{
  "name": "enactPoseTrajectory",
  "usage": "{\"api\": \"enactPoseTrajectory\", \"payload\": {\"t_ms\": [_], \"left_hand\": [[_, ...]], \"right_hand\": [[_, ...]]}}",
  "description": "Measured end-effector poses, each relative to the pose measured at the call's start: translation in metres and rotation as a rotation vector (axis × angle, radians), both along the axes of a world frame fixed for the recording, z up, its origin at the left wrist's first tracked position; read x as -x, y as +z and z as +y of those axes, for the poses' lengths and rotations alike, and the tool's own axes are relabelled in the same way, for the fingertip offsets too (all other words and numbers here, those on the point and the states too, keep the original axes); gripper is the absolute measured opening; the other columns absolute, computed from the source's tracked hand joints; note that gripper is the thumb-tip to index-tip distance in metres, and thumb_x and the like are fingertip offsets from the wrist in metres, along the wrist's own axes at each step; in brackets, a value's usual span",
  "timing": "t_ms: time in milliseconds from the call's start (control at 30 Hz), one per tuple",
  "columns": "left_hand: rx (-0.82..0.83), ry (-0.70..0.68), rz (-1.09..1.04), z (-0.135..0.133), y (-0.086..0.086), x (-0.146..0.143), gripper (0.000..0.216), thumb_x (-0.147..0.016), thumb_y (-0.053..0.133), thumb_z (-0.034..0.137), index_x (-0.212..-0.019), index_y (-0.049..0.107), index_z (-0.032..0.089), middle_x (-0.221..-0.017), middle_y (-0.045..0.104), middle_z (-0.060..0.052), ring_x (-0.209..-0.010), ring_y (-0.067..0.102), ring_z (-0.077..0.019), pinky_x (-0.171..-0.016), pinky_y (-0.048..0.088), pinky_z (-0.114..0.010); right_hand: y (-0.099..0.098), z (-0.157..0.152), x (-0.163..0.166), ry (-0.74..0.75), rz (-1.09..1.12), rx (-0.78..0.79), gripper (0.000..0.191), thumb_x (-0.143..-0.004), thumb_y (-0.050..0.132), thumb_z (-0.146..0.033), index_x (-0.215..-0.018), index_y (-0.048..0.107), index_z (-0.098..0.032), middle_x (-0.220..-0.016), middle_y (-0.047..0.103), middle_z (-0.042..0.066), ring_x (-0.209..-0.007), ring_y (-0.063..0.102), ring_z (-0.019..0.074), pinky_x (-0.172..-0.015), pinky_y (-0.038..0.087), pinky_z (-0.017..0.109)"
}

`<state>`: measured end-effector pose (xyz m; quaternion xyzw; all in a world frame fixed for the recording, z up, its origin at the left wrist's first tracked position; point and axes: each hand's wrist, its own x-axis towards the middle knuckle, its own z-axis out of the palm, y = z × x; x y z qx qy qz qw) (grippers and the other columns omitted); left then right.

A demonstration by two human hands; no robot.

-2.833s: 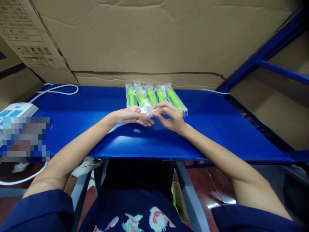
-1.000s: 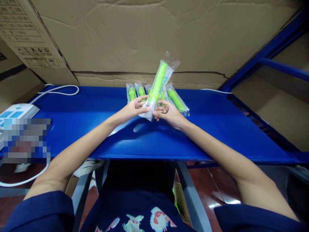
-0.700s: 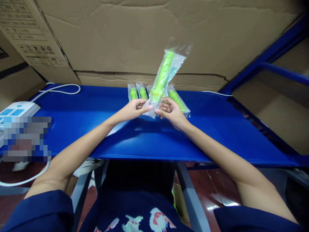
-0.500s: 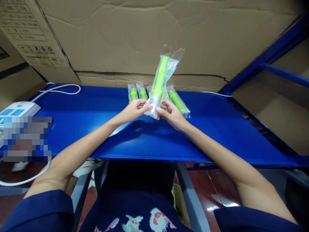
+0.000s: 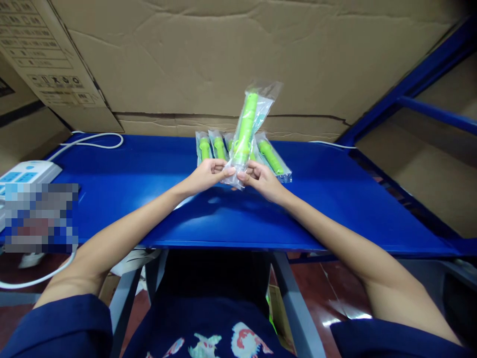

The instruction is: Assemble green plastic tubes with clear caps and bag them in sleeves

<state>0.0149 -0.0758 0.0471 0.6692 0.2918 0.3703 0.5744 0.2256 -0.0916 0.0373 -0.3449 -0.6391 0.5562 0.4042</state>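
Note:
Between my hands a green tube-shaped item in a clear plastic bag (image 5: 246, 127) is held up, tilted slightly to the right. My left hand (image 5: 208, 175) pinches the bag's lower end from the left. From the right, my right hand (image 5: 264, 180) grips the same lower end, thumb in front. The bag's loose upper end sticks out above the green part. Behind it, several similar bagged green items lie on the blue table; one bagged green item (image 5: 272, 158) is to the right and another (image 5: 204, 148) to the left, some partly hidden by the held one.
The blue table (image 5: 335, 199) backs onto a cardboard wall (image 5: 223, 59). At left are a white power strip (image 5: 33, 174), a white cable (image 5: 93, 140) and a blurred-out patch. A blue metal frame (image 5: 436, 115) rises on the right.
Both hands and the bagged green item have come down slightly and a little toward me. The bag stays gripped at its lower end.

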Motion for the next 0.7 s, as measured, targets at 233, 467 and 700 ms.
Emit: {"api": "enactPoseTrajectory", "payload": {"t_ms": [233,467,700], "left_hand": [[0.006,0.010,0.001,-0.0014,0.0017,0.0002,0.061,-0.067,0.092,0.067,-0.086,0.070,0.013,-0.076,0.074,-0.004,-0.068,0.069,-0.0132,-0.065,0.052,-0.025],[-0.028,0.029,-0.015,0.0051,0.0035,0.0053,0.064,-0.075,0.086,0.069,-0.100,0.075,0.012,-0.093,0.079,-0.010,-0.082,0.072,-0.0170,-0.076,0.055,-0.029],[-0.079,0.086,-0.028,0.0005,0.0026,0.0016,0.060,-0.064,0.099,0.046,-0.105,0.070,0.013,-0.095,0.075,-0.006,-0.082,0.070,-0.0156,-0.078,0.055,-0.028]], "right_hand": [[-0.0012,0.0003,-0.0013,0.015,0.048,-0.025,0.073,-0.061,0.097,-0.066,-0.113,0.068,-0.024,-0.102,0.080,0.007,-0.095,0.079,0.0266,-0.084,0.065,0.039],[0.0033,-0.0021,0.0028,-0.043,0.056,0.027,0.078,-0.064,0.095,-0.067,-0.120,0.061,-0.026,-0.094,0.079,0.005,-0.074,0.077,0.0225,-0.070,0.067,0.040],[0.0054,-0.0037,0.0033,-0.101,0.049,0.018,0.071,-0.070,0.093,-0.066,-0.119,0.057,-0.028,-0.101,0.077,0.005,-0.079,0.078,0.0232,-0.065,0.066,0.037]]}}
